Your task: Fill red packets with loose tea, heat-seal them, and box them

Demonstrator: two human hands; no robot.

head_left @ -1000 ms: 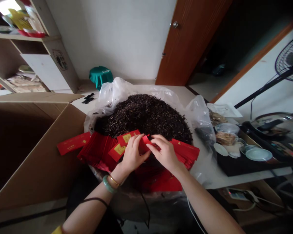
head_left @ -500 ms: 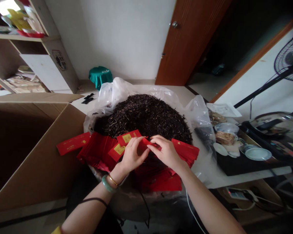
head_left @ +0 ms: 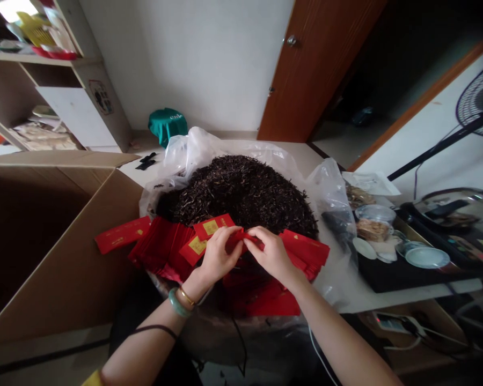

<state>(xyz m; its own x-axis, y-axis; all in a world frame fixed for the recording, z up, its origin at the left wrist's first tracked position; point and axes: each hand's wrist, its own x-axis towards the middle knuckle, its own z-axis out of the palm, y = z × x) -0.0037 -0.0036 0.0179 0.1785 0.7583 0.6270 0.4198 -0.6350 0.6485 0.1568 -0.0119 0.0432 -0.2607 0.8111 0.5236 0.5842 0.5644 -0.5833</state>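
Head view puts a thin red paper packet point(head_left: 241, 236) at the centre of my screen, pinched between the person's two hands. The left hand point(head_left: 218, 254), wearing a jade bangle point(head_left: 177, 303) and a gold bracelet point(head_left: 187, 296), grips one end in its fingertips. The right hand point(head_left: 271, 254) grips the other end the same way, so neither hand is released or clenched into a fist. Around them lie more red packets: two gold-labelled packets point(head_left: 210, 227) just beside the left hand, a fanned stack point(head_left: 159, 246) further left, another stack point(head_left: 306, 253) by the right hand, and a lone packet point(head_left: 123, 235) out on the left. Just behind sits a big heap of loose dark tea leaves point(head_left: 241, 193) in a clear plastic bag point(head_left: 197, 150). On my left stands an open cardboard box point(head_left: 64, 241); on my right, a table point(head_left: 386, 297) holds a glass jar point(head_left: 375, 222) and a white saucer point(head_left: 426, 257) on a black tray point(head_left: 380, 279).
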